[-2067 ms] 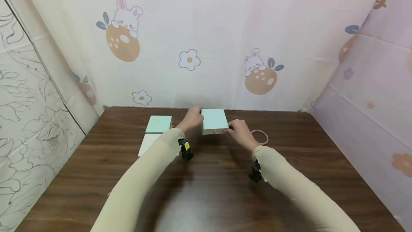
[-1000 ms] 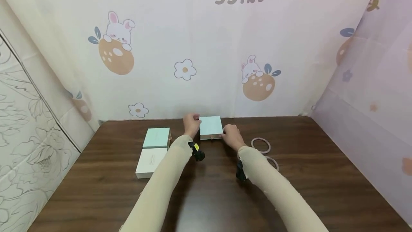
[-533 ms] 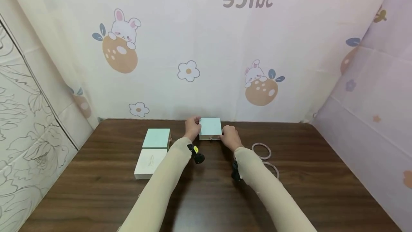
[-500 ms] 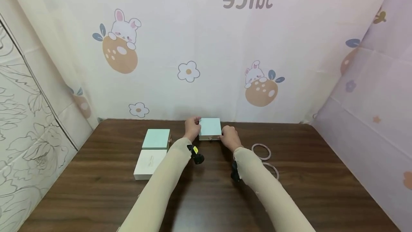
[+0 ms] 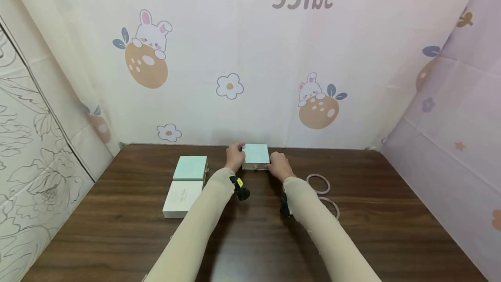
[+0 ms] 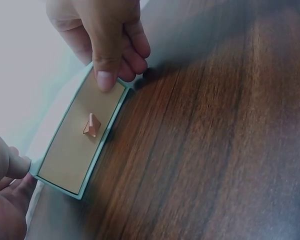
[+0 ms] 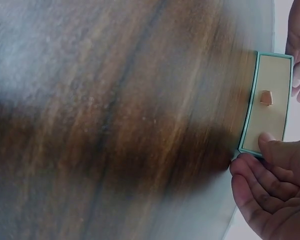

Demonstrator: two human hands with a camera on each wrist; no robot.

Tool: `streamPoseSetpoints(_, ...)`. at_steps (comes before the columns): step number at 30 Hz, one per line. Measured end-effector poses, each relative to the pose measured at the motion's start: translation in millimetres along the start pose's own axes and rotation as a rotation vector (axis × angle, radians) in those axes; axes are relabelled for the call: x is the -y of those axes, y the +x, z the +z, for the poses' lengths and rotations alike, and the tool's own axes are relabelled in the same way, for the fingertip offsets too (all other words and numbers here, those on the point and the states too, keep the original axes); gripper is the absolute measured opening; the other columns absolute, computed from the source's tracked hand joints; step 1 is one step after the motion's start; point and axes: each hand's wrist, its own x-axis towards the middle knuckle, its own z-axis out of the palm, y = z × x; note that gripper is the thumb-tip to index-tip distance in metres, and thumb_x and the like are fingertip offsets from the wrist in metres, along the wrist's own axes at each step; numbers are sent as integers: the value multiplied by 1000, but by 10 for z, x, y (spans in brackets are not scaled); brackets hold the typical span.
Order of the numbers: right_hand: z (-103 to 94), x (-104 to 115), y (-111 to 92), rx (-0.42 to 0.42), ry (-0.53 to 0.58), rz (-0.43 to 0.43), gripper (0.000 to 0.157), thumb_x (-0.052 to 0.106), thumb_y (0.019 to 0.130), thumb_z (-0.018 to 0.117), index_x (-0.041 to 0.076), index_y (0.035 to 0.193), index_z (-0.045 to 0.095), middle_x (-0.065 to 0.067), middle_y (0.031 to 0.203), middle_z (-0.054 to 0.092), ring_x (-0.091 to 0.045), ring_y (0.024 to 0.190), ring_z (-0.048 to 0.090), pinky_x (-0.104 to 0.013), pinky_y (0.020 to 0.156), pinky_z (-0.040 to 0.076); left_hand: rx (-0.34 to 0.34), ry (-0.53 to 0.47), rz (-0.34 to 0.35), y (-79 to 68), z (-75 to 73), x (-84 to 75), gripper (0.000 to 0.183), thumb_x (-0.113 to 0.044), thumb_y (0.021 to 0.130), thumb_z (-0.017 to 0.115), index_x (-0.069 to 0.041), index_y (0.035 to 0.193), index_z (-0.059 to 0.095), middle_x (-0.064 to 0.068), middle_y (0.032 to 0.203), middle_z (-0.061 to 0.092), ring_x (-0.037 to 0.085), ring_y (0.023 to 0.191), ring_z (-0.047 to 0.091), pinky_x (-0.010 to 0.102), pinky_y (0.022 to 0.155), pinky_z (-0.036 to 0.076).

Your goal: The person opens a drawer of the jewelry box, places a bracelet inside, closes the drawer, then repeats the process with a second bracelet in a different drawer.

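A mint-green drawer box [image 5: 255, 153] sits at the back of the table, its tan drawer front facing me with a small copper-coloured pull tab [image 6: 92, 125]. My left hand [image 5: 235, 158] holds the box's left side, fingertips at its edge. At the front right corner, my right hand [image 5: 280, 166] grips the box. Its thumb [image 7: 268, 140] presses on the drawer front, with the other fingers curled by the side. The drawer front lies flush within the green sleeve in both wrist views.
Left of my forearm, another mint-green box [image 5: 190, 168] lies against a white box [image 5: 182, 198]. Two pinkish ring-shaped bands, a farther ring [image 5: 318, 184] and a nearer ring [image 5: 335, 209], lie to the right. A printed curtain [image 5: 266, 55] hangs behind the brown table [image 5: 372, 212].
Compared with two seconds ago, the box looks smaller and sits farther off, with both hands still on it. Over the last half second, hands and box stay almost in place.
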Motion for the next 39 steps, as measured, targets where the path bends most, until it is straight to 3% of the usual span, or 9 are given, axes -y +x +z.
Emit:
streamPoseSetpoints(4,-34,0,-29,15,0,-20,25,8,90,65,2,65,64,-4,54,51,-15,50,42,-30,52,37,20,33,-14,-29,-10,-29,41,12,90,44,8,130,53,24,129,54,34,122,47,42,90,45)
streamPoseSetpoints(7,-90,8,-59,25,-4,-40,40,2,90,61,9,53,47,1,48,35,-13,46,31,-28,48,32,51,65,4,-31,-43,-57,42,10,90,44,8,132,50,25,130,52,34,122,47,41,85,45)
streamPoseSetpoints(10,-172,27,-87,48,-11,-48,44,-3,88,55,12,53,33,2,51,22,-13,48,20,-28,45,25,74,71,28,-37,-104,-129,44,10,91,42,9,134,47,26,131,50,35,122,47,41,86,45)
streamPoseSetpoints(13,-262,42,-128,58,-30,-46,30,-2,88,56,4,58,52,-1,55,41,-12,49,31,-28,46,33,72,80,35,-82,-194,-249,43,9,92,42,7,135,47,24,135,48,34,125,46,41,92,44)
streamPoseSetpoints(15,-325,45,-154,61,-49,-42,14,2,90,58,-2,81,68,-9,74,61,-15,58,50,-32,54,45,71,93,28,-135,-266,-343,42,6,94,43,3,136,49,20,137,48,31,127,45,41,95,43)
streamPoseSetpoints(18,-408,38,-206,54,-69,-61,25,6,91,61,-3,113,67,-17,108,66,-27,85,64,-42,71,51,91,108,33,-237,-388,-463,42,4,95,43,-2,136,50,15,141,46,29,128,44,40,96,42)
streamPoseSetpoints(25,-458,91,-393,53,-66,-154,24,9,91,61,1,113,67,-12,101,66,-25,86,63,-42,72,51,165,96,134,-538,-735,-553,41,2,95,44,-2,136,50,14,139,48,29,124,48,42,93,44)
streamPoseSetpoints(34,-330,382,-622,62,-45,-279,20,13,89,67,7,109,70,-4,94,67,-17,82,62,-36,69,50,164,171,242,-929,-1193,-487,36,2,93,49,2,129,56,20,127,57,32,115,54,44,93,44)
streamPoseSetpoints(39,-242,566,-727,63,-11,-346,20,12,89,68,7,108,70,-1,94,67,-14,83,62,-34,70,50,151,171,251,-1132,-1407,-408,35,3,92,51,1,127,57,19,127,58,32,115,55,45,93,44)
